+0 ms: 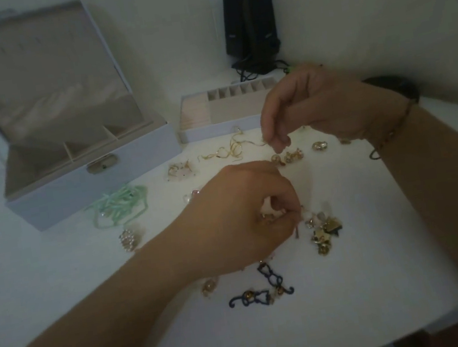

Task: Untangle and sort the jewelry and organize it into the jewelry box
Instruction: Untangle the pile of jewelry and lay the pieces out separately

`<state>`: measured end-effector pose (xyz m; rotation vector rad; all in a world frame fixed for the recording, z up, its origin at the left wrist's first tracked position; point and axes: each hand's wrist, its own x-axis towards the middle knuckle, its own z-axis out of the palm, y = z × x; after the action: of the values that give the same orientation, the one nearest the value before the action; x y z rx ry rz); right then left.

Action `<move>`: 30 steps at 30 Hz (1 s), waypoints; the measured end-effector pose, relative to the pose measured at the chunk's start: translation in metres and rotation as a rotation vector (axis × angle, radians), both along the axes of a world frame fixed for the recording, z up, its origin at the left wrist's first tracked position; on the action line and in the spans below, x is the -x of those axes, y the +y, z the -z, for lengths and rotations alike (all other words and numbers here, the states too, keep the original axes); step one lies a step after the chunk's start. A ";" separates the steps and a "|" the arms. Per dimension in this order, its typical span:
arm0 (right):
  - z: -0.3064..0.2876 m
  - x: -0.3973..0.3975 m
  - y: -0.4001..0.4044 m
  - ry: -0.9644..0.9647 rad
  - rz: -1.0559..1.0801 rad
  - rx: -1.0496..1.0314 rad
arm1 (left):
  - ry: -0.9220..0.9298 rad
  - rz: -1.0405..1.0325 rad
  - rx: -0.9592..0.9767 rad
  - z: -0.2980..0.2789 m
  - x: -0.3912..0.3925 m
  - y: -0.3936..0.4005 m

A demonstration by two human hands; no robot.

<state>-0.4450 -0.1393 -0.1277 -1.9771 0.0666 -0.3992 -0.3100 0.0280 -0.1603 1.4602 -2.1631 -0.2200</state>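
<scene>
Untangling step: right hand point(309, 106) pinched gold chain point(233, 149), centre frame; left hand point(245, 215) pinched charm cluster point(322, 230). Next: likely separate, carry to jewelry box point(89, 175).

no readable text, small marks on black speakers point(250, 27) too blurred

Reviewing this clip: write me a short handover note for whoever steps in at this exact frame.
Left hand: pinches a small gold piece at the gold cluster.
Right hand: pinches one end of the thin gold chain, raised off the table.
Jewelry box open, its compartments look bare; removable tray beside it also looks bare.
Loose on the table: green bead strand, navy chain, scattered gold earrings.
Done: nothing sorted. Left: untangle everything, fill the box.
</scene>
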 end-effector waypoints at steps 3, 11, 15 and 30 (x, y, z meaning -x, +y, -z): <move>0.003 -0.004 0.003 0.030 -0.031 -0.025 | 0.130 -0.050 0.013 -0.008 -0.016 0.003; 0.009 -0.018 0.022 0.073 0.045 -0.013 | 0.303 -0.310 0.076 -0.010 -0.051 -0.001; 0.014 -0.030 0.040 0.055 0.148 0.074 | 0.258 -0.317 0.085 -0.009 -0.060 -0.001; 0.032 -0.056 0.084 0.239 0.136 0.402 | -0.166 -0.189 -0.512 -0.026 -0.098 0.011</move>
<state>-0.3894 -0.0552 -0.1596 -2.4202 0.2933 -0.2753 -0.2122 0.0394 -0.1343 2.0143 -2.1752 -0.6418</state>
